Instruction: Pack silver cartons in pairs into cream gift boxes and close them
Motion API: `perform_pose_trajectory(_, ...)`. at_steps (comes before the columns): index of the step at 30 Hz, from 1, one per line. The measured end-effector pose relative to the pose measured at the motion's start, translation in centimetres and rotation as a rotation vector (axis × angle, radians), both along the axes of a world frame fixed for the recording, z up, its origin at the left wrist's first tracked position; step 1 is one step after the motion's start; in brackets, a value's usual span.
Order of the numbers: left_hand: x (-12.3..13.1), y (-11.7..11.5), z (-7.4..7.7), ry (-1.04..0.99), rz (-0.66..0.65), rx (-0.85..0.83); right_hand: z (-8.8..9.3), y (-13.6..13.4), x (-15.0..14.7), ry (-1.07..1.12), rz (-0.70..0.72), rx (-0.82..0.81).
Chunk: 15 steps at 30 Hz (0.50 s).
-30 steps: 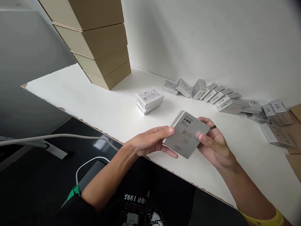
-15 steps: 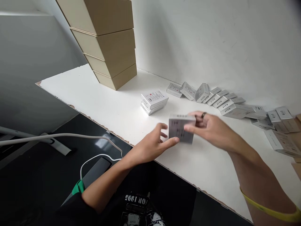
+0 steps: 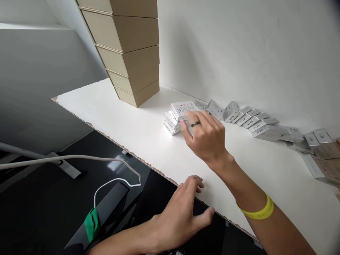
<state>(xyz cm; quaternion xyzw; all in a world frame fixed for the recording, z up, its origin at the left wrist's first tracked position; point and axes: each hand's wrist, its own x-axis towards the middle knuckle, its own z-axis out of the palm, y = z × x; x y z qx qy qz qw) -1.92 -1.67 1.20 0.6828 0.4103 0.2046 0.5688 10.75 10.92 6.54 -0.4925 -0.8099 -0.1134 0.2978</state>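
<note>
In the head view, the right hand (image 3: 205,136) reached to the small stack of white boxes (image 3: 174,120) far out on the table (image 3: 119,113). Its fingers (image 3: 191,117) touched the top box, though whether they gripped it could not be told. The left hand (image 3: 183,212) rested at the table's near edge, fingers spread and holding nothing. A tall pile of tan boxes (image 3: 130,53) stood to the left, and a row of toppled boxes (image 3: 249,118) lay to the right.

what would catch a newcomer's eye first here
The right hand, wearing a ring, touches a small stack of white boxes on the white table. At the back left stands a tall stack of tan cardboard boxes, and a toppled row of small silver boxes runs along the wall.
</note>
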Motion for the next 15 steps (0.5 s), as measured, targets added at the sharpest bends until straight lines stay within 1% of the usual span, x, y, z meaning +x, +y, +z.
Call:
perform_pose_trajectory(2, 0.3, 0.0, -0.3, -0.012, 0.004, 0.018, -0.1, -1.1, 0.6, 0.014, 0.036, 0.057)
perform_pose_trajectory(4, 0.7, 0.0, -0.7, -0.026, 0.004, 0.03, -0.7, -1.3, 1.1, 0.027, 0.043, 0.023)
perform_pose_trajectory(5, 0.9, 0.0, -0.9, -0.031, 0.006, 0.035, -1.1, -1.0, 1.2, 0.055, 0.012, -0.01)
perform_pose_trajectory(7, 1.3, 0.0, -1.2, -0.036, 0.016, 0.042, -2.1, 0.4, 1.2, 0.159, -0.098, -0.075)
perform_pose_trajectory(10, 1.6, -0.2, -1.6, -0.042, 0.042, 0.044, -3.5, 3.6, 0.4, 0.363, -0.294, -0.162)
perform_pose_trajectory(11, 1.7, -0.3, -1.6, -0.045, 0.052, 0.048, -3.8, 4.7, 0.0, 0.415, -0.338, -0.197)
perform_pose_trajectory(13, 1.8, -0.3, -1.7, -0.051, 0.065, 0.057, -4.2, 6.3, -1.1, 0.472, -0.365, -0.253)
perform_pose_trajectory(15, 1.9, -0.4, -1.9, -0.052, 0.069, 0.058, -4.5, 7.1, -2.2, 0.491, -0.352, -0.261)
